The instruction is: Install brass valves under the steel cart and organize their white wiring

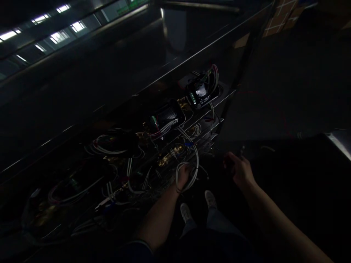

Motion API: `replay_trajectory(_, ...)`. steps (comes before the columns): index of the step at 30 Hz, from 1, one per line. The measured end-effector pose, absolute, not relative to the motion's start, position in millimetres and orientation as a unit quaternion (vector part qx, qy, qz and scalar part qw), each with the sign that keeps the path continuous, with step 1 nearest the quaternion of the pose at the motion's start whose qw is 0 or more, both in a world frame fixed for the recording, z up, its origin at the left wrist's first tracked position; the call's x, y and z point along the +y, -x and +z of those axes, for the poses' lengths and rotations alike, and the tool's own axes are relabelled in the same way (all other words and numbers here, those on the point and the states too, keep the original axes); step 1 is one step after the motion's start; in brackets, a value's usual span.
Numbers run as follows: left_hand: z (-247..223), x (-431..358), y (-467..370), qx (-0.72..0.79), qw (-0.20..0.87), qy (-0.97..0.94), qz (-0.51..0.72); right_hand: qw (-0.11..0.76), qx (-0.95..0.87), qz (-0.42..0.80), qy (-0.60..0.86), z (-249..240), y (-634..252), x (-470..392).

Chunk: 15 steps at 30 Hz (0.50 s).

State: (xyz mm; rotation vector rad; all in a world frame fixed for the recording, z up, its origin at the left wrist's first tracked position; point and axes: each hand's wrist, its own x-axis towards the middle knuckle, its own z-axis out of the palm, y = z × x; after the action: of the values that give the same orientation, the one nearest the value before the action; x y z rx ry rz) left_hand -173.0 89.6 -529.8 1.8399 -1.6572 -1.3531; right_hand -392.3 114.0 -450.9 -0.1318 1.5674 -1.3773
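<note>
My left hand [184, 175] is at a loop of white cables [196, 160] that hangs from the metal frame. Its fingers look curled at the loop, though they are dim and partly hidden by the cables. To the right, apart from the frame, my right hand [241, 171] is closed around a small tool with a red part [227, 160]. A narrow metal tip [242, 149] sticks up beside the fingers; the tool's kind is too dark to make out. Just beyond my left hand lies a brass-coloured fitting [171, 155] with thin wires around it.
Two black boxes with wires, a nearer one [167, 115] and a farther one [203, 91], sit along the frame. More wire bundles [109, 148] spread to the left. Cardboard boxes [281, 16] stand at the back right. A bright metal edge [340, 144] shows at far right.
</note>
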Motion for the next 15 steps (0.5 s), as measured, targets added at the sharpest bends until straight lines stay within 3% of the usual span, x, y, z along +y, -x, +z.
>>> replay_trajectory(6, -500.7, 116.8, 183.7, -0.53, 0.159, -0.596, -0.581, 0.41, 0.733, -0.542, 0.013, -501.6, 383.5, 177.3)
replay_trajectory(10, -462.9, 137.8, 181.2, -0.514, 0.18, -0.53, -0.65, 0.465, 0.734, -0.495, 0.012, -486.9, 391.9, 210.6)
replay_trajectory(13, -437.3, 147.1, 175.2, -0.549, 0.179, -0.495, -0.649, 0.562, 0.696, -0.396, 0.208, -452.4, 397.9, 225.1)
replay_trajectory(15, -424.1, 152.3, 171.0, -0.588, 0.172, -0.499, -0.613, 0.55, 0.649, -0.322, 0.416, -426.5, 396.5, 229.3)
